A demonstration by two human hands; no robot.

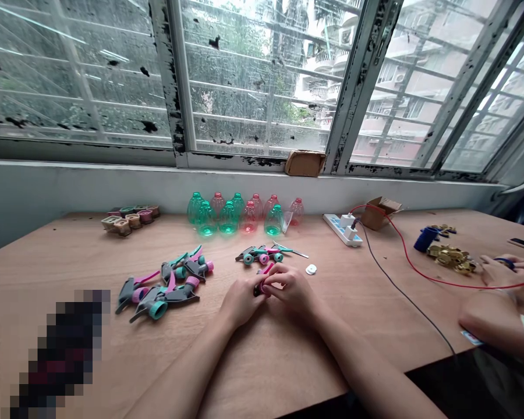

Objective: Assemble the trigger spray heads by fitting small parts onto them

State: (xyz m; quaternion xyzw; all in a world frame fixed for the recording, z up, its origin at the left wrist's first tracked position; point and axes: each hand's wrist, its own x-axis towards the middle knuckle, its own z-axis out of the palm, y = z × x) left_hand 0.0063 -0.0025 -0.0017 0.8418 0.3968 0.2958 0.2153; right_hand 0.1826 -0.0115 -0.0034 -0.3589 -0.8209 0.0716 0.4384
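My left hand point(240, 301) is closed around a dark grey and pink trigger spray head point(259, 287), mostly covered by fingers. From the other side, the fingers of my right hand point(293, 291) pinch the same spray head at its pink part. Just beyond my hands lie several more spray heads point(259, 255) in grey, pink and teal, with a thin tube pointing right. A small white round piece point(311, 269) rests to their right. Another group of spray heads point(170, 294) is spread on the left. Clear green bottles point(229, 218) and pink bottles point(248, 218) stand by the wall.
A white power strip point(343, 230) has plugs in it; a red cable point(406, 256) and a grey cable run right. Beside it sits a small cardboard box point(375, 214). At right, a co-worker's hands point(502, 272) are near gold-coloured parts point(452, 258). Small stacked pieces point(131, 221) lie far left.
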